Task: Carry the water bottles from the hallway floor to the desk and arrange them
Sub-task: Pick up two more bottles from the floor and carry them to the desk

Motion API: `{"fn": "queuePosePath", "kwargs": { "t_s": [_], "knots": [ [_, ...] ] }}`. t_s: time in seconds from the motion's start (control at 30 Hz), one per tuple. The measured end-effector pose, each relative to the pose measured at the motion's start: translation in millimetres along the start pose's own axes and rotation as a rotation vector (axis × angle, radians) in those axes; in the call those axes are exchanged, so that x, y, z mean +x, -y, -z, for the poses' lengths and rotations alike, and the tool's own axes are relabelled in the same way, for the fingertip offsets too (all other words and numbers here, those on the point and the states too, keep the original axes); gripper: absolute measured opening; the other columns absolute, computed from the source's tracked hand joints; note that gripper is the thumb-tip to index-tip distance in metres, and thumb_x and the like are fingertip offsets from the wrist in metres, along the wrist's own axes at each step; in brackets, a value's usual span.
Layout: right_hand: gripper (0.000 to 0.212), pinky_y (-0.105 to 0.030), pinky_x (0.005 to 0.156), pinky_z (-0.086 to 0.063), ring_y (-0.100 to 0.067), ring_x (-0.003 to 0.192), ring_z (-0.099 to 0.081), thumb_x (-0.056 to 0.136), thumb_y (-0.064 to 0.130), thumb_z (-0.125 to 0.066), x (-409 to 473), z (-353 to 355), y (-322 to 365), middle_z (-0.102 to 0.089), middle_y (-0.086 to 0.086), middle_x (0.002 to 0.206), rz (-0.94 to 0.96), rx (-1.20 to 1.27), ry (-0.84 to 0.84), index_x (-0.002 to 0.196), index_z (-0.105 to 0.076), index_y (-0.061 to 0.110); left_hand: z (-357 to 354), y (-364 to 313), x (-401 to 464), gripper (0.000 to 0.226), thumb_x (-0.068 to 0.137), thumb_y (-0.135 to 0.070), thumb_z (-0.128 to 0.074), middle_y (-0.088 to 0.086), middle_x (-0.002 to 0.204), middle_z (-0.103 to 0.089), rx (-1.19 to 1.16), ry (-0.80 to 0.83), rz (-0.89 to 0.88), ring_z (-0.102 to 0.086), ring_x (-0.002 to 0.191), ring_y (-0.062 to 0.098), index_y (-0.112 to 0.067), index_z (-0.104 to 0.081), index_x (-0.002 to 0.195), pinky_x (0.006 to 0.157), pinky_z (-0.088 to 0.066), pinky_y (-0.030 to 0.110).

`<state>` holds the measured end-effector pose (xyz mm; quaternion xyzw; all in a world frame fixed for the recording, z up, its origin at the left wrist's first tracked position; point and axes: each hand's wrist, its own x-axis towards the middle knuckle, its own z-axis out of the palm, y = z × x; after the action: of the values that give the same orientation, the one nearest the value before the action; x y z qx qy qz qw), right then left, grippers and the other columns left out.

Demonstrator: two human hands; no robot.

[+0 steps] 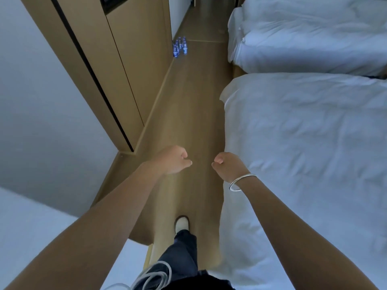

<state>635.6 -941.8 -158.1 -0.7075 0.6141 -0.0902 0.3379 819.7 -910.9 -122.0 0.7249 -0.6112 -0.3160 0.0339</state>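
Wooden floor (pixel 194 105): a light plank strip running from the foreground to the far end of the room. Near bed (pixel 303 164): white duvet, along the right edge of the floor. Far bed (pixel 303 34): white bedding, beyond the near one, upper right. Wood-panelled wall (pixel 129 65): left side, with a dark vertical groove. Left hand (pixel 172 161): held out over the floor at mid-frame, fingers loosely curled, holding nothing. Right hand (pixel 227 165): level with the left and near it, fingers curled in a loose fist, holding nothing; silver bangle (pixel 240 182) on the wrist. Slipper (pixel 181 223): pale, on the floor below the hands. Water bottles (pixel 180 47): a small upright cluster with blue labels, on the floor against the base of the panelled wall, well ahead of both hands; count uncertain.
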Motion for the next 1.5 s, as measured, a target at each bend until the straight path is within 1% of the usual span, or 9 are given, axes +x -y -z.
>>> {"fn": "queuePosePath", "kwargs": {
  "t_s": [0.13,0.23,0.43,0.6,0.77,0.87,1.13,1.33,1.5],
  "knots": [
    [0.02,-0.026,0.079,-0.043,-0.029,0.098,-0.06,0.086,0.017,-0.052,81,10,35,-0.065,-0.01,0.105,-0.003,-0.005,-0.009,0.098,-0.064,0.008,55,11,75,0.043,0.09,-0.038,-0.055,0.004,0.127,-0.057,-0.012,-0.004,0.008,-0.054,0.115,0.022,-0.014,-0.055,0.125,0.095,-0.043,0.031],
    [0.023,-0.035,0.084,-0.048,-0.035,0.096,-0.061,0.085,0.015,-0.052,135,17,60,-0.067,-0.017,0.1,-0.008,-0.019,-0.021,0.094,-0.065,-0.001,93,18,126,0.044,0.09,-0.037,-0.056,0.005,0.128,-0.057,-0.035,-0.018,-0.004,-0.054,0.117,0.022,-0.013,-0.054,0.126,0.096,-0.042,0.031],
    [0.023,-0.036,0.084,-0.048,-0.034,0.095,-0.061,0.083,0.016,-0.053,218,32,89,-0.067,-0.018,0.099,-0.021,0.006,-0.008,0.094,-0.066,-0.001,136,34,201,0.043,0.09,-0.036,-0.056,0.006,0.126,-0.058,-0.044,0.005,-0.01,-0.055,0.115,0.023,-0.011,-0.055,0.125,0.096,-0.043,0.033],
    [0.016,-0.03,0.07,-0.043,-0.029,0.076,-0.054,0.082,0.011,-0.049,281,37,104,-0.058,-0.013,0.076,-0.056,0.036,-0.001,0.066,-0.053,0.008,159,44,263,0.041,0.089,-0.035,-0.057,0.007,0.124,-0.06,-0.058,0.001,0.001,-0.056,0.114,0.024,-0.01,-0.057,0.121,0.098,-0.044,0.035],
    [0.014,-0.031,0.07,-0.044,-0.029,0.077,-0.054,0.081,0.011,-0.049,359,51,112,-0.062,-0.015,0.084,-0.039,-0.003,0.03,0.079,-0.059,0.001,182,43,340,0.038,0.089,-0.034,-0.058,0.01,0.121,-0.061,-0.031,-0.003,-0.007,-0.056,0.111,0.025,-0.007,-0.06,0.117,0.096,-0.045,0.034],
    [0.019,-0.033,0.078,-0.046,-0.031,0.09,-0.059,0.082,0.012,-0.051,419,69,114,-0.066,-0.016,0.095,-0.003,-0.021,0.031,0.09,-0.063,0.0,202,37,397,0.038,0.089,-0.034,-0.058,0.01,0.121,-0.061,-0.029,-0.013,-0.009,-0.057,0.111,0.025,-0.007,-0.06,0.117,0.096,-0.045,0.034],
    [0.017,-0.033,0.081,-0.046,-0.031,0.093,-0.06,0.082,0.011,-0.052,586,141,121,-0.062,-0.011,0.091,0.037,-0.033,0.023,0.09,-0.062,0.001,272,-6,557,0.032,0.086,-0.034,-0.06,0.008,0.113,-0.066,-0.078,-0.062,0.02,-0.06,0.103,0.022,-0.011,-0.063,0.108,0.088,-0.045,0.03],
    [0.019,-0.035,0.09,-0.048,-0.028,0.099,-0.061,0.082,0.016,-0.055,689,179,130,-0.068,-0.011,0.103,0.044,-0.06,0.039,0.097,-0.065,0.009,315,-20,648,0.031,0.087,-0.033,-0.06,0.008,0.114,-0.065,-0.101,-0.1,0.028,-0.059,0.106,0.022,-0.011,-0.064,0.108,0.088,-0.044,0.027],
    [0.021,-0.027,0.084,-0.043,-0.027,0.101,-0.06,0.084,0.018,-0.055,762,194,141,-0.067,-0.011,0.105,0.074,-0.075,0.033,0.1,-0.065,0.009,343,-19,722,0.031,0.086,-0.034,-0.061,0.008,0.115,-0.065,-0.125,-0.103,0.037,-0.06,0.106,0.022,-0.011,-0.064,0.108,0.087,-0.043,0.025]
  ]
}}
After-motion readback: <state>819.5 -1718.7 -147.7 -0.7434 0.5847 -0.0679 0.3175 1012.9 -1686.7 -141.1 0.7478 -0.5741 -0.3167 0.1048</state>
